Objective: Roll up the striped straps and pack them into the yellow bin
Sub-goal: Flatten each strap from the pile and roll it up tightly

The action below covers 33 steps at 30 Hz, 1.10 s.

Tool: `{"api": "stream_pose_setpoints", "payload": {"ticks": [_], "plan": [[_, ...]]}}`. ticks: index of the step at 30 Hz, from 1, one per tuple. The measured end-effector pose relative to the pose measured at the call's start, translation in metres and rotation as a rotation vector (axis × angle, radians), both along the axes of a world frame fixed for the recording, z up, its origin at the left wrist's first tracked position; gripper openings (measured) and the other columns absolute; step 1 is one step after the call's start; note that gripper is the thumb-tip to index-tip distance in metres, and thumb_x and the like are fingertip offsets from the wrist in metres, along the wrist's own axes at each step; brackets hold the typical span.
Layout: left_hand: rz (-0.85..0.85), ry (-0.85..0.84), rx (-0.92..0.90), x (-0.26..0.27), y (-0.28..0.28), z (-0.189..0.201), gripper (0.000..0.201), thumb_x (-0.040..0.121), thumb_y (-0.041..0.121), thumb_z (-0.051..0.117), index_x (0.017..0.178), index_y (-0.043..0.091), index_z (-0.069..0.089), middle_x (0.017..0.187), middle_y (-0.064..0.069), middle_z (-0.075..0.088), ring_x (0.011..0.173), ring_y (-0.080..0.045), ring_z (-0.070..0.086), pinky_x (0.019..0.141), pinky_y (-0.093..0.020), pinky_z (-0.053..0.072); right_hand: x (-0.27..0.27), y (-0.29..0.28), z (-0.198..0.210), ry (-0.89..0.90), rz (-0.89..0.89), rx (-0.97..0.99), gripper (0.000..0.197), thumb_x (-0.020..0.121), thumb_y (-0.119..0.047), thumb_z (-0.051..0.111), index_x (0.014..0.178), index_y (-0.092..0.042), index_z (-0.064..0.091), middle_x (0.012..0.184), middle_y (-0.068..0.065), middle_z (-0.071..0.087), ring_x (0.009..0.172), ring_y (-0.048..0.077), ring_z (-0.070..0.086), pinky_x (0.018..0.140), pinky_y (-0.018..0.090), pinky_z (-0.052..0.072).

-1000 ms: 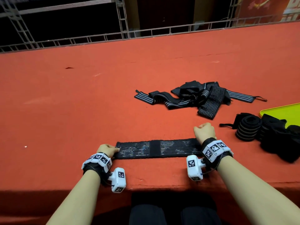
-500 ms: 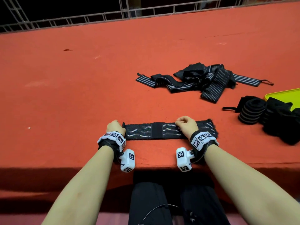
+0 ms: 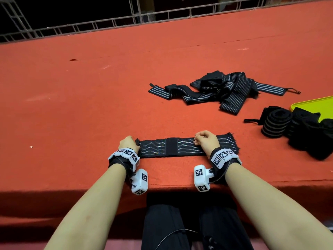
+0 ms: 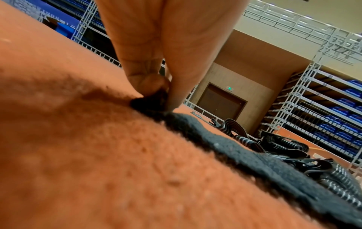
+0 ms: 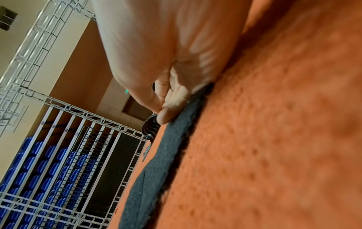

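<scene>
A black striped strap point(image 3: 171, 147) lies flat and stretched out near the front edge of the red table point(image 3: 90, 105). My left hand point(image 3: 128, 142) pinches its left end between thumb and fingers; the left wrist view shows this pinch point(image 4: 164, 99) on the dark strap point(image 4: 235, 153). My right hand point(image 3: 205, 140) sits on the strap's right part with fingers curled, its right end free beyond the wrist. In the right wrist view, the right hand point(image 5: 166, 114) has thumb and fingertips on the strap's edge point(image 5: 156, 170). The yellow bin point(image 3: 313, 103) shows at the right edge.
A loose pile of striped straps point(image 3: 225, 91) lies behind, right of centre. Rolled straps point(image 3: 275, 123) stand by the bin's front corner, with more dark rolls point(image 3: 310, 138) beside them. A metal railing point(image 3: 162, 17) runs along the table's far side.
My right hand has slid left along the strap from its right end, leaving that end uncovered. My left hand has kept its hold on the left end.
</scene>
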<state>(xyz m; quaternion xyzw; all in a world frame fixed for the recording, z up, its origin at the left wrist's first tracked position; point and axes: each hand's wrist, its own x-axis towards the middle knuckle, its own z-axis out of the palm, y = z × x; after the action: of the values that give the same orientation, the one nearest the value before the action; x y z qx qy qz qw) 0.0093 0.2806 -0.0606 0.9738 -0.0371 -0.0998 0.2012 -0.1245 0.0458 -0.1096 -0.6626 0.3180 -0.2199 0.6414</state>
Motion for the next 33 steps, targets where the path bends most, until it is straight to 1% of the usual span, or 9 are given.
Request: {"api": "stream_pose_setpoints", "payload": {"ticks": [3,8,12,15,17,19,23,26,33], "plan": [[0.018,0.046,-0.008,-0.002,-0.003,0.0,0.034,0.083,0.025,0.071,0.104,-0.001,0.065,0.104,-0.016,0.068,0.098,-0.033,0.064,0.083,-0.036,0.053,0.0,0.0,-0.001,-0.013,0.001,0.015,0.02,0.089,0.002,0.053,0.076,-0.012,0.058,0.066,0.006,0.063,0.06,0.015,0.059,0.077,0.033,0.051],[0.079,0.045,-0.031,-0.005,-0.004,0.002,0.022,0.088,0.008,0.055,0.1,-0.005,0.067,0.101,-0.02,0.069,0.097,-0.035,0.064,0.076,-0.034,0.048,-0.002,-0.002,-0.003,-0.042,0.009,0.068,0.02,0.09,0.003,0.049,0.079,-0.011,0.059,0.07,0.007,0.064,0.063,0.015,0.061,0.08,0.032,0.052],[0.086,0.101,-0.145,0.008,0.004,-0.011,0.023,0.079,0.01,0.065,0.099,-0.002,0.069,0.092,-0.019,0.071,0.089,-0.034,0.068,0.081,-0.037,0.055,-0.002,-0.004,-0.004,-0.064,0.013,0.106,0.021,0.091,0.005,0.047,0.08,-0.009,0.058,0.071,0.008,0.064,0.064,0.017,0.061,0.079,0.031,0.053],[0.075,0.085,-0.055,-0.001,0.007,-0.004,0.033,0.08,0.024,0.07,0.101,-0.001,0.063,0.1,-0.017,0.068,0.097,-0.034,0.064,0.072,-0.032,0.047,-0.002,-0.005,-0.005,-0.067,0.016,0.117,0.019,0.091,0.004,0.048,0.082,-0.009,0.059,0.072,0.009,0.065,0.064,0.016,0.061,0.081,0.031,0.053],[0.06,0.089,-0.015,-0.003,0.006,-0.003,0.036,0.081,0.028,0.068,0.097,-0.004,0.062,0.103,-0.021,0.067,0.098,-0.035,0.063,0.068,-0.035,0.047,-0.004,-0.005,-0.004,-0.09,0.018,0.139,0.019,0.091,0.005,0.047,0.082,-0.008,0.059,0.073,0.01,0.064,0.064,0.016,0.061,0.078,0.029,0.053],[0.048,0.071,-0.015,-0.003,0.004,-0.004,0.027,0.081,0.024,0.066,0.088,-0.001,0.061,0.104,-0.023,0.067,0.098,-0.036,0.063,0.072,-0.039,0.049,-0.007,-0.004,0.0,-0.136,0.021,0.171,0.02,0.091,0.008,0.046,0.082,-0.006,0.058,0.074,0.011,0.063,0.063,0.017,0.06,0.071,0.024,0.053],[0.01,-0.048,0.017,-0.005,-0.004,-0.004,0.028,0.084,0.019,0.059,0.106,0.003,0.051,0.103,-0.019,0.062,0.095,-0.036,0.06,0.07,-0.035,0.042,-0.011,-0.003,0.003,-0.212,0.012,0.233,0.019,0.092,0.01,0.045,0.083,-0.002,0.057,0.075,0.013,0.061,0.061,0.015,0.061,0.06,0.016,0.052],[-0.067,-0.14,0.124,-0.009,-0.014,-0.002,0.028,0.084,0.015,0.057,0.108,0.005,0.048,0.106,-0.019,0.058,0.096,-0.039,0.059,0.073,-0.039,0.044,-0.011,-0.003,0.002,-0.228,0.014,0.246,0.018,0.092,0.009,0.046,0.083,-0.002,0.057,0.075,0.014,0.061,0.06,0.015,0.061,0.059,0.016,0.052],[-0.14,-0.122,0.188,-0.013,-0.021,0.001,0.017,0.085,0.009,0.057,0.095,0.007,0.044,0.101,-0.018,0.063,0.093,-0.036,0.061,0.067,-0.036,0.042,-0.013,-0.003,0.004,-0.225,0.017,0.265,0.016,0.092,0.009,0.045,0.085,0.0,0.057,0.076,0.014,0.06,0.063,0.017,0.06,0.06,0.016,0.053]]}}
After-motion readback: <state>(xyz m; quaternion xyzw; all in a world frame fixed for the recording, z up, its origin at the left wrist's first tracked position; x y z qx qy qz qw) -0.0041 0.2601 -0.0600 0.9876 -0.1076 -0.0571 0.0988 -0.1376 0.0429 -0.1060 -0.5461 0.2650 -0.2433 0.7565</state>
